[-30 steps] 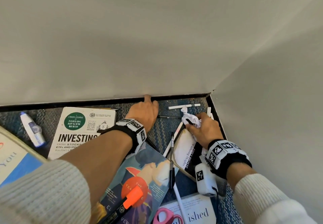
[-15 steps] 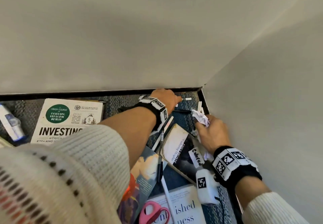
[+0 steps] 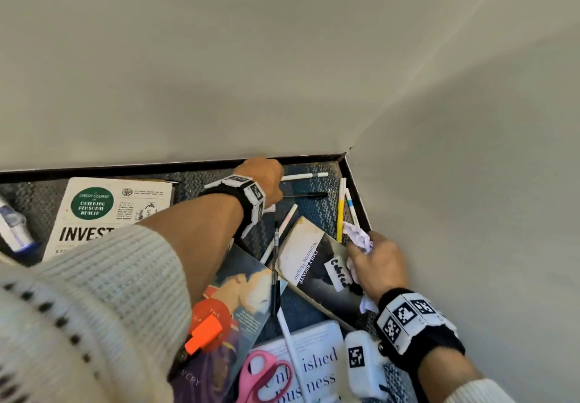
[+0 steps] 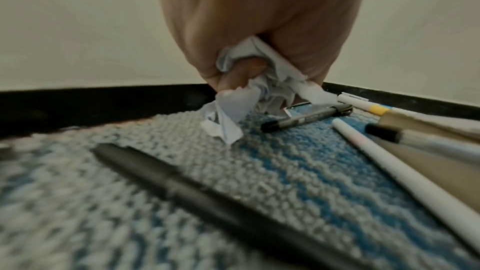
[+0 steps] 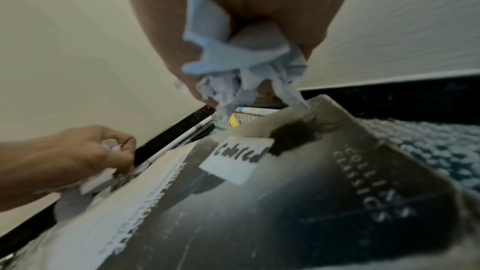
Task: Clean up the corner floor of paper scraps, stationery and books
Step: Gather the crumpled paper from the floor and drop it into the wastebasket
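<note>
Left hand (image 4: 259,28) has shifted right along the baseboard since 1 s ago, now fisted on a paper scrap (image 4: 233,110) at the carpet; right hand (image 3: 378,264) grips its crumpled wad (image 3: 357,236) over the Brontë book (image 3: 317,264). 2 scraps secured; pens, books remain (judging by the floor).

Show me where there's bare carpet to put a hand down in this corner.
Two bare patches of carpet: one ringed by the black marker, yellow-banded pen and Wuthering Heights book; a narrower strip along the baseboard between the Investing book and the left hand, which grips crumpled paper. Nearer you it's crowded: overlapping books, pens, pink scissors.
</note>
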A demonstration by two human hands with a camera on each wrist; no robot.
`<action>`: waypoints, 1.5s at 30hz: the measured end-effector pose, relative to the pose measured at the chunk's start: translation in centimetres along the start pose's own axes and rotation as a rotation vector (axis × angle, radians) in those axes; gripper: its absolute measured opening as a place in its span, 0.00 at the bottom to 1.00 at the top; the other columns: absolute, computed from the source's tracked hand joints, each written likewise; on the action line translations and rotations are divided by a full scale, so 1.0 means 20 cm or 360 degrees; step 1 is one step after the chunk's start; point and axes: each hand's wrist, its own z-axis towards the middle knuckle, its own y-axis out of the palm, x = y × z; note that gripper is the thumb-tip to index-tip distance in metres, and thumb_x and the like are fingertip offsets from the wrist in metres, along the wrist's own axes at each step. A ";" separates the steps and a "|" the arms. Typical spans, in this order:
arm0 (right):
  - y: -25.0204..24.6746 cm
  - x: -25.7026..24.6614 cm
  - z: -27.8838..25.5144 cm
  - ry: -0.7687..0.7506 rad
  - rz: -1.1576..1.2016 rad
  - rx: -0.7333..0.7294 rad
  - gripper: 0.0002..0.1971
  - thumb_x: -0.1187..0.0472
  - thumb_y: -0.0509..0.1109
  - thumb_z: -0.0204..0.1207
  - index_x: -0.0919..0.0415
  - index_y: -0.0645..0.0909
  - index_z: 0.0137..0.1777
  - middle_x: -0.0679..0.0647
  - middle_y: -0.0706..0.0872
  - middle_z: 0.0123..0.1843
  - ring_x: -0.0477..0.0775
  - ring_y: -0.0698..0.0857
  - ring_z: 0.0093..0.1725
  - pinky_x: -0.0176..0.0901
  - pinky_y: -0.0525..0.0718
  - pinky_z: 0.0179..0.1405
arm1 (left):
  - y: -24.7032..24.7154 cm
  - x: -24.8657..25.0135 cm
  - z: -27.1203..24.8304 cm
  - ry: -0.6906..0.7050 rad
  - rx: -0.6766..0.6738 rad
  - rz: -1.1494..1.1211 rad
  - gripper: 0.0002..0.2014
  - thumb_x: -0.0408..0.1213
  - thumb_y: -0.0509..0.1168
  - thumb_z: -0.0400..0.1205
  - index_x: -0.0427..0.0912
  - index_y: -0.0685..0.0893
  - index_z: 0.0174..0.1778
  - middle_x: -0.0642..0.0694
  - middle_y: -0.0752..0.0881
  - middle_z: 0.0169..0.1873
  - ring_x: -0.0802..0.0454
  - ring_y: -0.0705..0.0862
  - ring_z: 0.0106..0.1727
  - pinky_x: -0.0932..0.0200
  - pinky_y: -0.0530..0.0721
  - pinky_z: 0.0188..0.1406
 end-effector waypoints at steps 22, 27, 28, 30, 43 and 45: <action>0.00 -0.08 -0.04 0.0004 0.0401 0.0001 0.19 0.40 0.70 0.73 0.56 0.85 0.36 0.52 0.81 0.19 0.55 0.79 0.22 0.47 0.83 0.24 | -0.04 -0.24 -0.23 -0.0164 0.0069 0.0402 0.32 0.63 0.62 0.80 0.38 0.70 0.67 0.37 0.85 0.53 0.38 0.85 0.54 0.52 0.77 0.43; -0.04 0.02 -0.03 0.0038 0.0361 0.0161 0.22 0.35 0.72 0.67 0.57 0.84 0.35 0.56 0.84 0.24 0.63 0.84 0.27 0.55 0.88 0.32 | 0.01 -0.21 -0.17 -0.0106 -0.0027 0.0685 0.27 0.52 0.52 0.89 0.46 0.56 0.80 0.38 0.83 0.57 0.39 0.85 0.58 0.49 0.78 0.43; -0.05 0.04 -0.04 0.0033 0.0315 0.0140 0.21 0.36 0.74 0.67 0.56 0.85 0.37 0.53 0.86 0.27 0.62 0.86 0.32 0.54 0.88 0.37 | 0.01 -0.21 -0.16 -0.0065 -0.0022 0.0726 0.24 0.47 0.51 0.90 0.46 0.56 0.81 0.39 0.84 0.56 0.39 0.85 0.58 0.49 0.78 0.43; -0.05 0.08 -0.05 0.0006 0.0210 0.0078 0.20 0.38 0.75 0.67 0.55 0.85 0.43 0.51 0.89 0.35 0.59 0.88 0.39 0.51 0.87 0.44 | 0.02 -0.21 -0.16 -0.0001 -0.0016 0.0804 0.21 0.40 0.49 0.90 0.46 0.57 0.81 0.39 0.83 0.56 0.39 0.85 0.58 0.49 0.77 0.43; -0.08 0.05 -0.18 -0.0094 0.0007 -0.0076 0.11 0.50 0.75 0.71 0.53 0.79 0.45 0.53 0.87 0.35 0.61 0.86 0.41 0.43 0.82 0.41 | -0.23 -0.34 -0.51 -0.0260 -0.0069 0.0435 0.14 0.38 0.59 0.85 0.32 0.76 0.62 0.30 0.83 0.59 0.32 0.83 0.60 0.49 0.80 0.52; -0.07 0.01 -0.19 -0.0150 -0.0006 -0.0096 0.10 0.53 0.75 0.71 0.56 0.80 0.44 0.57 0.88 0.38 0.63 0.86 0.41 0.44 0.82 0.41 | -0.38 -0.38 -0.62 -0.0293 0.0035 0.0361 0.13 0.38 0.58 0.86 0.31 0.77 0.58 0.28 0.84 0.55 0.31 0.83 0.54 0.52 0.77 0.44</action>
